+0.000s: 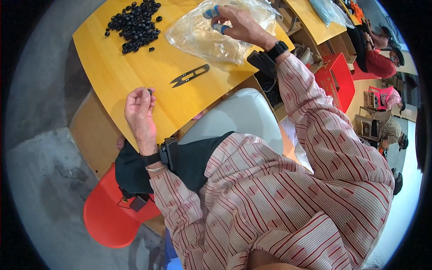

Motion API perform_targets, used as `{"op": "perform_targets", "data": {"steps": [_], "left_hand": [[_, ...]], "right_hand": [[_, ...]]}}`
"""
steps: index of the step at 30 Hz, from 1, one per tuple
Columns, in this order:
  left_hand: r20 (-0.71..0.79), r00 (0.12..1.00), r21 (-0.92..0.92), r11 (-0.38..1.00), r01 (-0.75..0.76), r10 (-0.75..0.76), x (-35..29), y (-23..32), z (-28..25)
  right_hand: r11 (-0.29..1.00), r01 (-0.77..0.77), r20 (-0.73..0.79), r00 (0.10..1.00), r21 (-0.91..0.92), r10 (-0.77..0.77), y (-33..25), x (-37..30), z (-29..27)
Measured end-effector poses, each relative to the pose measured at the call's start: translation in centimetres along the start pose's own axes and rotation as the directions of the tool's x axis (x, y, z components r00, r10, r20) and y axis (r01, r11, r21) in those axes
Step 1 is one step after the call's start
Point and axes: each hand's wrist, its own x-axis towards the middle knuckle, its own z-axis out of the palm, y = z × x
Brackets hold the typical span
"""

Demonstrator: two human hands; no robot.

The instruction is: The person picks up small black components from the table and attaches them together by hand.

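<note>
At 10 o'clock, the left hand's (141, 112) fingers mostly cover a small dark piece (150, 92), its shape too small to tell. At 12, the upper edge crops the clear bag (193, 33) and the counter (103, 54). Around 2 o'clock, what the co-workers (382, 63) handle is too tiny to tell.

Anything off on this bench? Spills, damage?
Nothing clearly wrong. Slightly untidy: a few black pieces sit apart from the loose pile on the yellow table, which looks like stray scatter. No damage visible.
</note>
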Motion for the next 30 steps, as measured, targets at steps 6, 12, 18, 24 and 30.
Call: {"op": "perform_targets", "data": {"steps": [6, 12, 18, 24, 30], "left_hand": [[0.001, 1.000, 0.000, 1.000, 0.016, -0.016, -0.1, 0.1, -0.3], [0.004, 1.000, -0.018, 1.000, -0.008, 0.008, 0.0, 0.4, 0.1], [0.012, 1.000, 0.017, 1.000, 0.005, -0.006, -0.2, 0.3, 0.1], [0.019, 1.000, 0.000, 1.000, 0.008, -0.008, -0.1, 0.1, -0.3], [-0.006, 1.000, 0.019, 1.000, -0.004, 0.004, 0.2, 0.3, 0.0]], "right_hand": [[0.997, -0.022, -0.006, 1.000, -0.079, 0.022, 0.1, -0.2, 1.0], [0.998, -0.048, -0.011, 0.999, -0.038, 0.047, 0.8, 0.1, 1.7], [0.979, -0.154, 0.136, 0.981, 0.131, 0.136, 0.2, 0.9, 0.2], [0.963, 0.050, -0.052, 0.998, 0.263, -0.038, -2.1, 0.2, -1.2], [0.988, -0.068, 0.004, 0.998, 0.135, 0.068, 0.8, -0.4, 0.3]]}}
